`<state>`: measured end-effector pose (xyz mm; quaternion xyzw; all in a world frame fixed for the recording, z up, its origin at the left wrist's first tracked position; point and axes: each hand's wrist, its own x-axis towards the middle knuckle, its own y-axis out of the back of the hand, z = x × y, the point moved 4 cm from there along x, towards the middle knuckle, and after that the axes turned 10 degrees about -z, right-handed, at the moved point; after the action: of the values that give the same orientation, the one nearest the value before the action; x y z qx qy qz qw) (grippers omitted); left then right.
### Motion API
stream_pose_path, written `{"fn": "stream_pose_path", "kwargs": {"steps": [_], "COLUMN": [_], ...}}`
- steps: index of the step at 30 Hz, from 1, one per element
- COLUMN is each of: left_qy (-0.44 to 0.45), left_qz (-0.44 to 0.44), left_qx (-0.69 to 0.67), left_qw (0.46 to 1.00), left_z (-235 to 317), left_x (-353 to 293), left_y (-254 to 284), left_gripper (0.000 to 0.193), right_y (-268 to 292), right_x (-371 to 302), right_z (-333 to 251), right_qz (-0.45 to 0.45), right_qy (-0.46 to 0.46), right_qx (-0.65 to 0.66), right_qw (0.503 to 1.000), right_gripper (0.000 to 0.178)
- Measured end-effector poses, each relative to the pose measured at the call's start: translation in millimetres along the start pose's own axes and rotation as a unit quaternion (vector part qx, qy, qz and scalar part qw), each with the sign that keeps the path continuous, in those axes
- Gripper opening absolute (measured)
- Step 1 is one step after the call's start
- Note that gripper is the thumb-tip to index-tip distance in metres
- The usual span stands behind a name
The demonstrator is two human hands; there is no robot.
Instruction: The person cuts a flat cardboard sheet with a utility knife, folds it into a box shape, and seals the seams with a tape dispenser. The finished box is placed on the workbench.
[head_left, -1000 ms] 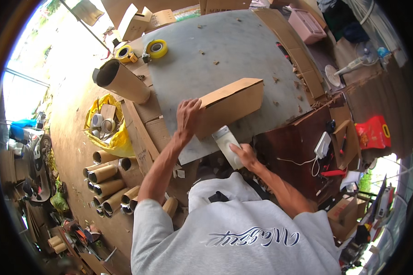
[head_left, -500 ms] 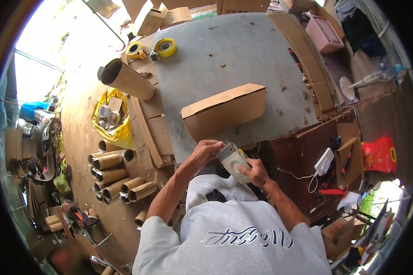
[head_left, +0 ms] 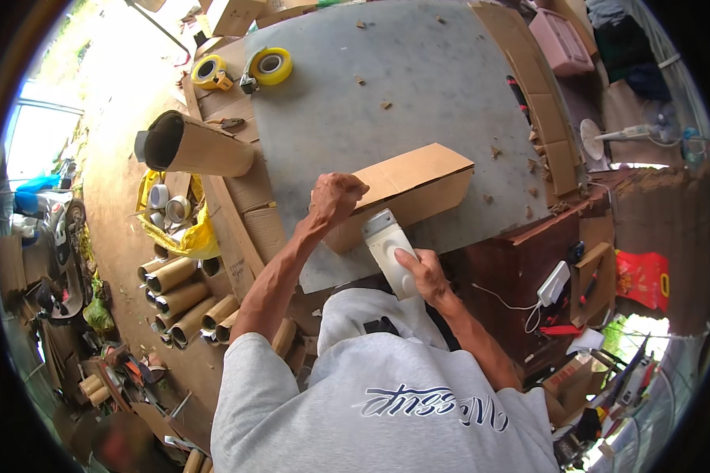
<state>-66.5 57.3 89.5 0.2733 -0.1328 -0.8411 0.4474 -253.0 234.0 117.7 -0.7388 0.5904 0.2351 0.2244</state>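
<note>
On the grey tabletop (head_left: 315, 126) lies a long closed cardboard box (head_left: 422, 185), slanting from lower left to upper right. Its left end is partly behind my left hand (head_left: 338, 199), which is closed with the fingertips bent in at the box's upper left edge. Whatever those fingers pinch, if anything, is too small to make out. My right hand (head_left: 424, 272) grips a cream tape dispenser (head_left: 390, 251) with a grey metal end, thumb on its side. The dispenser is held before the box's near side, its metal end pointing up toward the box.
Two yellow tape rolls (head_left: 270, 66) sit at the far left, near pliers (head_left: 227, 123) and a wide cardboard tube (head_left: 201, 146). A yellow bag (head_left: 193, 236) of tape rolls and several stacked tubes (head_left: 173, 274) are left. Cardboard strips (head_left: 540, 102) line the right edge; a white power strip (head_left: 553, 284) lies lower right.
My left hand has left the dispenser's metal end and moved up and left to the box's left end. The dispenser has shifted slightly up and left in my right hand.
</note>
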Motion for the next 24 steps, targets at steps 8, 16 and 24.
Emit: {"fn": "stream_pose_path", "kwargs": {"steps": [8, 16, 24], "left_qy": [-0.064, -0.06, -0.224], "left_qz": [0.012, 0.023, -0.114], "left_qx": [0.075, 0.155, 0.189], "left_qw": [0.995, 0.986, 0.949], "left_z": [-42, -56, -36], "left_x": [17, 9, -21], "left_y": [-9, 18, -28], "left_gripper": [0.017, 0.019, 0.071], "right_y": [-10, -8, -11], "right_x": [28, 31, 28], "right_z": [3, 16, 12], "right_qz": [0.019, 0.002, 0.012], "right_qy": [-0.063, -0.076, -0.104], "right_qx": [0.004, 0.046, 0.103], "right_qw": [0.998, 0.996, 0.989], "right_gripper": [0.059, 0.056, 0.053]}}
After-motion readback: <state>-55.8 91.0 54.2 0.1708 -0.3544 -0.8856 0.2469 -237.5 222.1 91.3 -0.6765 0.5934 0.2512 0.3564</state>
